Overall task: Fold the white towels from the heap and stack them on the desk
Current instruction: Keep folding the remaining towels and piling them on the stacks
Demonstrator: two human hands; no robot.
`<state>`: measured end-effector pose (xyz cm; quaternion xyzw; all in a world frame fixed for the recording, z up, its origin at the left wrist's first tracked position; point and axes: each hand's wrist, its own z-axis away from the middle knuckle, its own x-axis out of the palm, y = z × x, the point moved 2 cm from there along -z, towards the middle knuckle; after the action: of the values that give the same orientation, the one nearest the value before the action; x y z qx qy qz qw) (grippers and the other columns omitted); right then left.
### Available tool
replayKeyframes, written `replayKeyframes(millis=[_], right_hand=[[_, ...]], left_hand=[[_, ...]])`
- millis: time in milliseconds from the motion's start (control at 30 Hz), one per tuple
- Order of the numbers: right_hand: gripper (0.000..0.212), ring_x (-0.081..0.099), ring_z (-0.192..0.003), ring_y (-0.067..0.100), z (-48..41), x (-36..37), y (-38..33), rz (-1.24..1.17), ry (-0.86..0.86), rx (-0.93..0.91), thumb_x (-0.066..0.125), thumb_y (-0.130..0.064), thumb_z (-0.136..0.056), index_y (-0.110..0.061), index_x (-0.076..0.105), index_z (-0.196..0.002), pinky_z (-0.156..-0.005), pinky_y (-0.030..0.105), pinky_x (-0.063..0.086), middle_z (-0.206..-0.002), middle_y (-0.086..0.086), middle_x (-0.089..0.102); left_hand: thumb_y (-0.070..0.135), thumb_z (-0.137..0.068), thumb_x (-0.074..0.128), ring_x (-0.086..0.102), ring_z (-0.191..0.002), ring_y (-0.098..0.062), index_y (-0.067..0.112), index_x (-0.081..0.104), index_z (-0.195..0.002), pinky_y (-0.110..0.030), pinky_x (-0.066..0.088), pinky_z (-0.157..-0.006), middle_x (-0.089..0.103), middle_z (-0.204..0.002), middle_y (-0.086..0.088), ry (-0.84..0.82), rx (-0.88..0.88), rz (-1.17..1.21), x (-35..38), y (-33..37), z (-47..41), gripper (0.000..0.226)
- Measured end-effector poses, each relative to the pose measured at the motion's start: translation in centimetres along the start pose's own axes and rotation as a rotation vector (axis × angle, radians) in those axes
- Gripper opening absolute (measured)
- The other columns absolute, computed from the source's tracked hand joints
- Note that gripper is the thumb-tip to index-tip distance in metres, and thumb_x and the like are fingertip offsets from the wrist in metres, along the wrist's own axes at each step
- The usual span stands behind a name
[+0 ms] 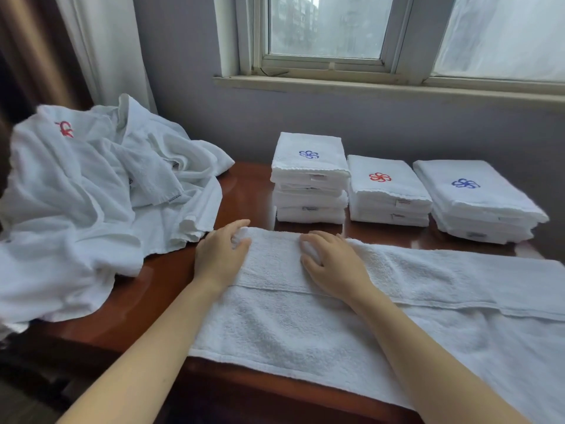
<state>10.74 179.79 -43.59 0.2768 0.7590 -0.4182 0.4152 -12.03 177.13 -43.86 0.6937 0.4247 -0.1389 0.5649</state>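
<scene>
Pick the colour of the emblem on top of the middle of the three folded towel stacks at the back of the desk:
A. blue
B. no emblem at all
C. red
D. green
C: the middle stack shows a red pinwheel emblem on its top towel, while the left stack and the right stack each carry a blue one.

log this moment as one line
step: folding | left hand: pinches towel far corner | right hand: pinches far edge | stacks: three, behind towel | heap: desk left
</scene>
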Motion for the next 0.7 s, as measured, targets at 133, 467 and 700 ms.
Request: replayKeyframes(millis=[133,467,700], right_hand=[[0.044,0.041,-0.133,0.012,0.0,-0.3,-0.5,-0.025,-0.026,0.007,0.052,-0.026,-0.095,-0.027,0.050,-0.139,-0.119,0.040,0.022,-0.144,-0.011,0.049],[0.043,0.036,-0.138,0.013,-1.1,-2.7,-0.3,0.058,0.074,0.081,0.046,-0.033,-0.100,-0.022,0.046,-0.142,-0.121,0.047,0.006,-0.144,-0.006,0.049],[0.044,0.023,-0.147,0.015,-0.3,-2.0,1.0,0.052,-0.063,0.127,0.036,-0.031,-0.104,-0.024,0.040,-0.146,-0.120,0.047,-0.005,-0.151,-0.004,0.042]], left_hand=[[0.025,-0.094,0.062,0.058,-0.106,-0.003,0.030,0.069,-0.111,-0.020,0.044,-0.087,0.066,-0.114,0.015,-0.107,-0.035,0.169,-0.3,0.3,-1.4,0.018],[0.021,-0.093,0.064,0.058,-0.096,-0.012,0.021,0.067,-0.112,-0.025,0.045,-0.079,0.065,-0.110,0.005,0.247,-0.094,0.140,-4.1,0.0,-2.8,0.020],[0.021,-0.093,0.061,0.050,-0.122,-0.022,0.020,0.059,-0.131,-0.039,0.041,-0.099,0.054,-0.133,-0.004,0.112,0.140,-0.137,-1.8,2.6,-1.1,0.037]])
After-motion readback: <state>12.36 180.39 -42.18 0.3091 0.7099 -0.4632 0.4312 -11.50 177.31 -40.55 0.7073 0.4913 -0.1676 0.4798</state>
